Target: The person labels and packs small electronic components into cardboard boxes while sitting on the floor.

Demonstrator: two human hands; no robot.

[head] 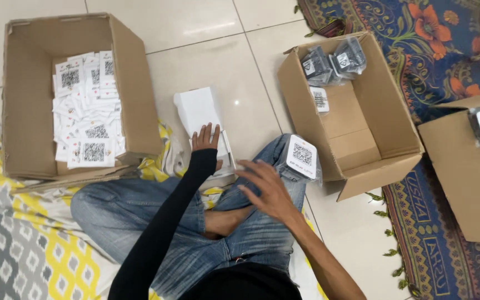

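I sit cross-legged in blue jeans on a tiled floor. My left hand [205, 139], in a black sleeve, lies flat with fingers spread on a white box [198, 111] standing on the floor in front of me. My right hand [268, 186] hovers open over my right knee, holding nothing. Just beyond its fingers, a small plastic-wrapped packet with a white code label [302, 156] rests on that knee. Part of the white box is hidden under my left hand.
A large cardboard box [134, 83] at the left holds several white code-printed slips. A second open cardboard box [362, 139] at the right holds a few dark wrapped packets [331, 62]. A third box [462, 172] sits on a patterned rug [434, 44]. A yellow-grey cloth [23, 250] lies under me.
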